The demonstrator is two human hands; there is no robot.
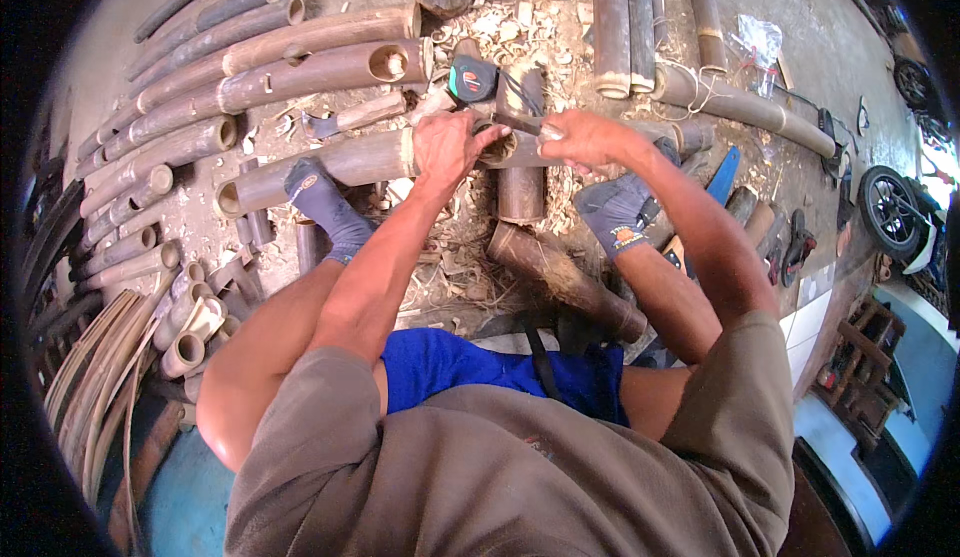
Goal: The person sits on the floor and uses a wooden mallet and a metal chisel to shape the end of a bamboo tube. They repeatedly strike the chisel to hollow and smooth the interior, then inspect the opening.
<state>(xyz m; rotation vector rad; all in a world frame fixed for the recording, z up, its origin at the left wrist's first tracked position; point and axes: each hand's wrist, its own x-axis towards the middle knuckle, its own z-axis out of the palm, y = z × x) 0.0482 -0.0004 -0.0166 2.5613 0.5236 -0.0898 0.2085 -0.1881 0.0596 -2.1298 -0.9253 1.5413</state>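
A long brown bamboo pole (350,161) lies crosswise in front of me, between my socked feet, with a hole (497,145) cut in its upper side. My left hand (445,147) is closed over the pole just left of this hole, its thumb stretched toward the opening. On the other side, my right hand (588,140) grips the handle of a knife (520,122), whose dark blade points left over the hole. Fingers partly hide the blade's tip. Below the hole stands a short bamboo piece (521,195), seemingly under the pole.
Several bamboo poles (270,79) lie at the left, and more bamboo (612,27) at the far right. A black and green tape measure (473,79) rests beyond my hands among wood shavings (505,25). A blue-handled saw (723,175) lies right of my foot. Bamboo strips (95,387) are near left.
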